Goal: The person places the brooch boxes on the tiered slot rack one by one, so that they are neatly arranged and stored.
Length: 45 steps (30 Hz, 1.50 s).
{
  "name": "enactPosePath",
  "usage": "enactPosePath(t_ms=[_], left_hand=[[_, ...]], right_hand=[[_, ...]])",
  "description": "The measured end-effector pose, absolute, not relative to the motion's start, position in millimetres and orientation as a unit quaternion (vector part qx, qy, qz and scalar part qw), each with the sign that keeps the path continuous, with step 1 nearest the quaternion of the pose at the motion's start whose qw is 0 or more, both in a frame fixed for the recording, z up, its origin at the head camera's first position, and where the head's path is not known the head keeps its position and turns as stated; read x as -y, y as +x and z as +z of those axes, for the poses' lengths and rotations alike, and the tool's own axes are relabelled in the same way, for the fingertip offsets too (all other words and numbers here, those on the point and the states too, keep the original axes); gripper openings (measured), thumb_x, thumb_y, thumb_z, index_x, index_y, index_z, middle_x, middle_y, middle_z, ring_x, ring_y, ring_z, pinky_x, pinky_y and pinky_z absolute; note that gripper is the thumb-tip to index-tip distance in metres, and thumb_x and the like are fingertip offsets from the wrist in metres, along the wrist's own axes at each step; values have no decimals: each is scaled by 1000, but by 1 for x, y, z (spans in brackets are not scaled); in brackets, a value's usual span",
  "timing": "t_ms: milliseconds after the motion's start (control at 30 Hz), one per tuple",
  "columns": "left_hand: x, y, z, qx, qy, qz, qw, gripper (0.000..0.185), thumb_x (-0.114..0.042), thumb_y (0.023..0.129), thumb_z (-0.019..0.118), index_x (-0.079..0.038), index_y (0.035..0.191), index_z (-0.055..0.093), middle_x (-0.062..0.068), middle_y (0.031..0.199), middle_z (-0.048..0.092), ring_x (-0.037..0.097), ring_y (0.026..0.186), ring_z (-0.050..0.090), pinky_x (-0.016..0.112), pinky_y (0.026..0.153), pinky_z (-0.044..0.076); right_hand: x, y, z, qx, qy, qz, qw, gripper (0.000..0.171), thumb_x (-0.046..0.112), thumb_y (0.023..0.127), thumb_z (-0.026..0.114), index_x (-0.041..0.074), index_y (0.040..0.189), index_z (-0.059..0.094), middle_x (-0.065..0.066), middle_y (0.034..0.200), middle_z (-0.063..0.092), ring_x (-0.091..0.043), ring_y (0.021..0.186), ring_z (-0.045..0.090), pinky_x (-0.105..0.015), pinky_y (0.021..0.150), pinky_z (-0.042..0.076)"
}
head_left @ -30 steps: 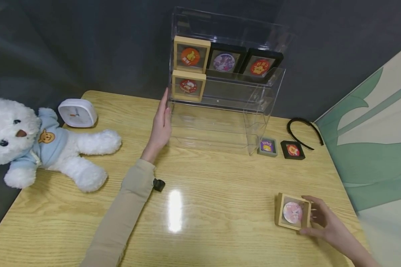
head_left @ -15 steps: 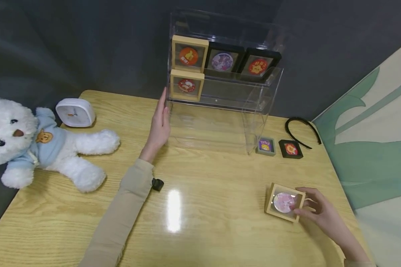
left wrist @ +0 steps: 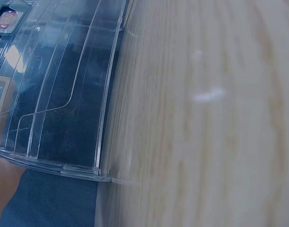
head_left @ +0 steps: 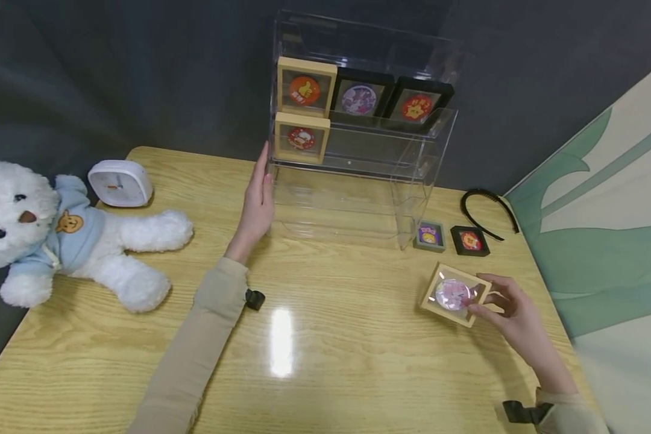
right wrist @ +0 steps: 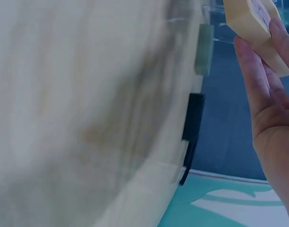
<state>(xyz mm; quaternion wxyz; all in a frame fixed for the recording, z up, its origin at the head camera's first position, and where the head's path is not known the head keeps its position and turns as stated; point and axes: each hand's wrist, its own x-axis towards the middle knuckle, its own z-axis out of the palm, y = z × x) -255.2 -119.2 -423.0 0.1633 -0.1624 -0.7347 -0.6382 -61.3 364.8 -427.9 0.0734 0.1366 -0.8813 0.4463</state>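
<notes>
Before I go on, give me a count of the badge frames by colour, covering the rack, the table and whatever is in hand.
Light wood frames: 3 (two on the clear rack, one in the right hand)
Black frames: 3 (two on the rack, one on the table)
Grey-green frame: 1 (on the table)
Total: 7

Bench point(head_left: 331, 343): yellowish wood grain, smooth, semi-gloss w/ bright glare. Rack point(head_left: 371, 144): clear plastic, v. glossy, smooth panels, edges catching light. Held case point(head_left: 446, 316): pale wood look, smooth, matt sides, front clear & shiny; disc point(head_left: 452, 295) inside glossy. Black case point(head_left: 469, 241) on bench: dark, matt rim. Clock point(head_left: 121, 184): white plastic, smooth, satin. Bear point(head_left: 114, 238): fluffy plush, rough pile; its jumper point(head_left: 81, 238) soft matt cloth. Sleeve point(head_left: 201, 337): beige cloth, matt, creased. Curtain point(head_left: 184, 84): dark cloth, matt, soft folds. Green sheet point(head_left: 613, 253): smooth, matt, cloth or paper, hard to tell.
</notes>
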Motion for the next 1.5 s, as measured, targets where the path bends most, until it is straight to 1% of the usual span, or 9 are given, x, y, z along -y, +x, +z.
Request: enactPosePath(t_ms=[200, 433, 633, 733, 967, 1100, 1200, 1367, 1500], left_hand=[[121, -257, -426, 735, -177, -631, 173, 56, -8, 118, 24, -10, 173, 14, 9, 178, 14, 19, 162, 14, 29, 129, 21], [118, -232, -395, 731, -174, -641, 158, 54, 1, 115, 23, 5, 169, 13, 22, 176, 13, 32, 163, 12, 28, 130, 14], [117, -232, -394, 733, -177, -636, 163, 54, 2, 115, 23, 6, 169, 13, 24, 176, 14, 33, 163, 13, 28, 131, 13], [116, -232, -395, 733, -175, -637, 162, 54, 2, 115, 23, 5, 169, 13, 23, 176, 14, 32, 163, 13, 29, 131, 14], [117, -232, -394, 732, -174, -638, 163, 55, 2, 115, 23, 4, 169, 14, 23, 176, 15, 31, 163, 13, 29, 131, 14], [117, -233, -394, 731, -176, -638, 163, 54, 2, 115, 23, 5, 169, 14, 23, 176, 15, 31, 163, 13, 29, 131, 14], [117, -234, -395, 734, -178, -635, 162, 54, 1, 115, 23, 5, 169, 13, 23, 176, 15, 31, 163, 13, 29, 131, 14], [118, -235, -395, 736, -174, -634, 161, 55, 2, 115, 24, 4, 169, 13, 23, 176, 14, 31, 163, 12, 28, 131, 13], [118, -234, -396, 736, -169, -637, 157, 55, 2, 115, 24, 3, 170, 13, 22, 176, 14, 30, 163, 12, 28, 130, 14]], right_hand=[[-350, -82, -417, 872, 142, 455, 114, 69, -35, 79, 71, -12, 141, 54, 5, 129, 61, 0, 99, 66, -10, 78, 57], [-337, -98, -406, 864, 153, 470, 95, 69, -32, 83, 71, -8, 146, 54, 3, 126, 61, -1, 100, 69, -13, 76, 59], [-325, -112, -396, 864, 156, 468, 103, 67, -31, 85, 69, -8, 146, 52, 7, 130, 61, 0, 103, 68, -12, 77, 58], [-318, -120, -390, 862, 161, 468, 109, 66, -31, 85, 69, -8, 146, 52, 7, 128, 62, -1, 100, 69, -12, 75, 58], [-298, -148, -370, 845, 176, 489, 124, 62, -31, 86, 69, -8, 143, 56, 1, 115, 63, -4, 86, 65, -14, 62, 49], [-288, -166, -358, 842, 197, 484, 137, 60, -27, 88, 70, -6, 143, 58, 4, 125, 61, -5, 90, 64, -13, 69, 50], [-282, -179, -350, 829, 221, 490, 153, 60, -28, 88, 69, -5, 143, 59, 0, 131, 62, -7, 97, 66, -13, 77, 53], [-268, -198, -336, 817, 225, 501, 175, 60, -26, 89, 70, -2, 143, 61, -1, 116, 66, -8, 94, 67, -13, 70, 54], [-256, -212, -326, 830, 209, 482, 189, 58, -17, 93, 73, 6, 145, 62, 3, 110, 66, -9, 92, 66, -14, 73, 55]])
